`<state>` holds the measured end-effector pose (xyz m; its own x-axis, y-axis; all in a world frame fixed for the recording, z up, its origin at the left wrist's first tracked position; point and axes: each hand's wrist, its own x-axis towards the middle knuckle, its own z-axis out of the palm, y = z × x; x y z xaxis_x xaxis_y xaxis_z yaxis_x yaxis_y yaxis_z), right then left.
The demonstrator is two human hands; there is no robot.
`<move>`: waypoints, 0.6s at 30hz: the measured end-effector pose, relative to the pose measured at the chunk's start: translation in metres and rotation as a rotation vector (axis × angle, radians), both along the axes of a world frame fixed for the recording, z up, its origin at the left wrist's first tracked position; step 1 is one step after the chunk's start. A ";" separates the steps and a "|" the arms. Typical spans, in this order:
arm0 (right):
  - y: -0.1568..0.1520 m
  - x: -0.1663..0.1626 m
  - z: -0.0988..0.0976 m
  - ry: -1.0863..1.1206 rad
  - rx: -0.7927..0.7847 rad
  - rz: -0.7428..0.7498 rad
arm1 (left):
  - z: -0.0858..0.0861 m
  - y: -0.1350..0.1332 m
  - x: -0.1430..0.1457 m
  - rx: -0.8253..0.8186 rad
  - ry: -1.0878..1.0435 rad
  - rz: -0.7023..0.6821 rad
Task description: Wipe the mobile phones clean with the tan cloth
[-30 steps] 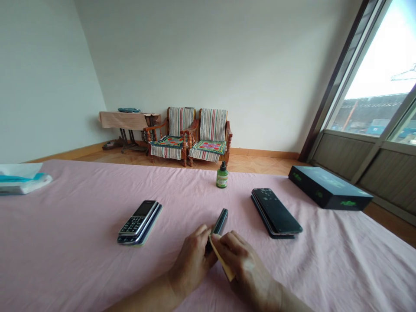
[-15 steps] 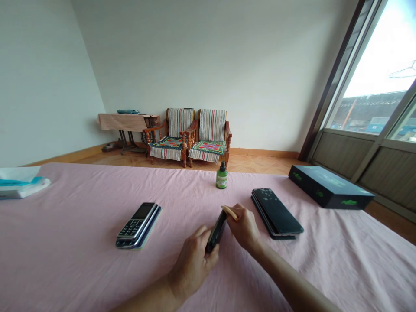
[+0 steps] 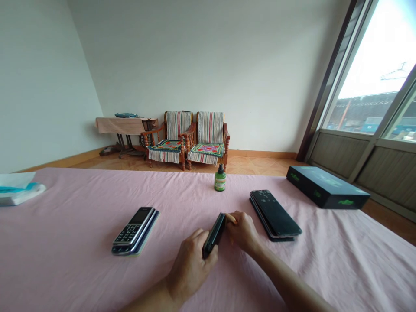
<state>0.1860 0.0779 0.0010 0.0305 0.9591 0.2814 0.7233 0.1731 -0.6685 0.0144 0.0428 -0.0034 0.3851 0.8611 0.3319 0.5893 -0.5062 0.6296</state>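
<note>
My left hand (image 3: pixel 191 264) grips the near end of a dark phone (image 3: pixel 215 233) that stands on its long edge on the pink tablecloth (image 3: pixel 74 251). My right hand (image 3: pixel 242 229) is closed on a small tan cloth or pad (image 3: pixel 231 218) and presses it against the phone's far end. To the left lies a stack of phones with a keypad phone (image 3: pixel 134 229) on top. Another stack of dark smartphones (image 3: pixel 274 213) lies just right of my right hand.
A small green bottle (image 3: pixel 220 178) stands beyond the phone. A flat black box (image 3: pixel 326 187) lies at the right near the window. A white and teal packet (image 3: pixel 17 190) lies at the far left. Two striped chairs (image 3: pixel 188 138) and a small table stand by the far wall.
My right hand slid from the phone's near end up along it to the far end, carrying the tan pad. My left hand kept its hold; the view tilted slightly.
</note>
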 end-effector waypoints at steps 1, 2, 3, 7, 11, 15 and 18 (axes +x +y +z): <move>-0.001 -0.001 0.002 0.004 0.021 0.006 | 0.000 0.001 0.000 -0.001 -0.009 0.002; -0.002 -0.001 0.003 0.009 0.040 0.016 | 0.000 0.002 0.000 -0.005 -0.018 0.001; -0.002 -0.001 0.003 0.014 0.053 0.028 | 0.000 0.002 0.000 -0.008 -0.021 0.002; 0.004 0.005 -0.004 0.029 0.018 0.091 | 0.001 0.001 0.000 -0.021 -0.005 0.004; 0.006 0.010 -0.010 0.047 0.013 0.098 | 0.001 0.002 -0.002 -0.037 -0.059 -0.009; 0.002 0.010 -0.006 0.085 0.074 0.095 | 0.001 0.010 -0.008 -0.187 -0.262 -0.040; -0.002 0.006 -0.005 0.130 0.138 0.070 | -0.001 0.016 -0.011 -0.400 -0.477 -0.029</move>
